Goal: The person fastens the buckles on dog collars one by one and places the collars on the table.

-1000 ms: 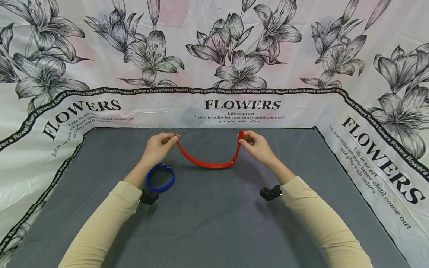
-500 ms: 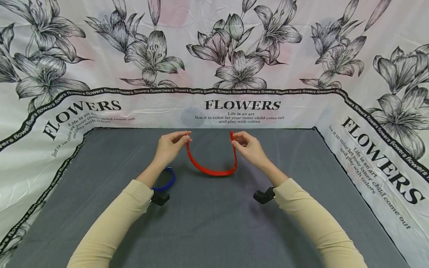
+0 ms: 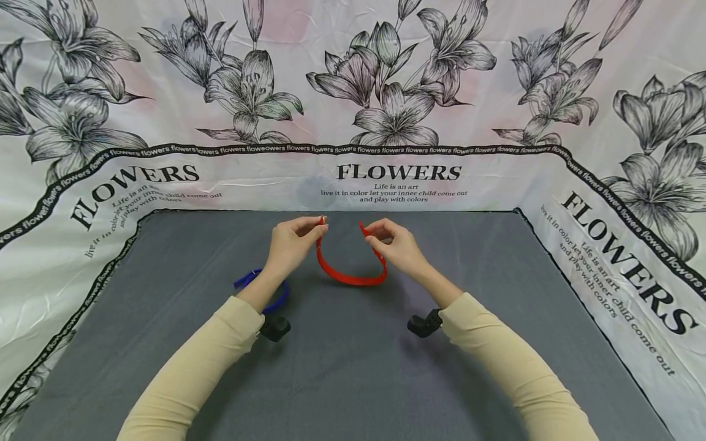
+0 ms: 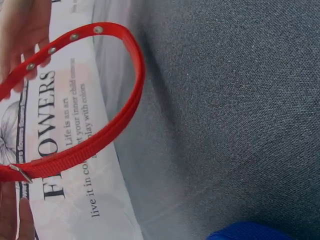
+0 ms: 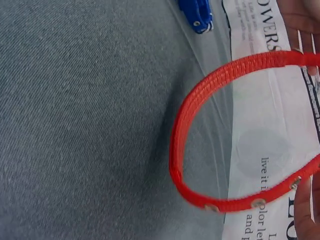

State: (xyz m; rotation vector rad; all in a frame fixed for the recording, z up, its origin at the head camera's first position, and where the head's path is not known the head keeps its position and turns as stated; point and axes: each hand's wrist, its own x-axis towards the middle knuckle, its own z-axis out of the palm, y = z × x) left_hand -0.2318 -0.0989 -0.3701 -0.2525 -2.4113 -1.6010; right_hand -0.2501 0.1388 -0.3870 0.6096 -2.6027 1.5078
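With L hand (image 3: 291, 248) & R hand (image 3: 398, 250), pinching red strap (image 3: 353, 280) over surface (image 3: 353, 367), twd far edge; w/ L wrist (image 3: 259, 293), part-blocking blue loop (image 5: 196, 14).

One wide view from the head, two close ones from the wrists.
The head camera looks forward and down past both sleeves (image 3: 190, 370) to the grey cloth (image 3: 353, 373), with the printed backdrop (image 3: 507, 180) across the top. Each wrist camera sits near the red strap (image 3: 355, 281), seen left of frame from the left wrist, right of frame from the right; the lettering (image 4: 46, 117) runs upward, then downward. Both also catch the blue strap (image 5: 196, 12): bottom edge, then top edge.
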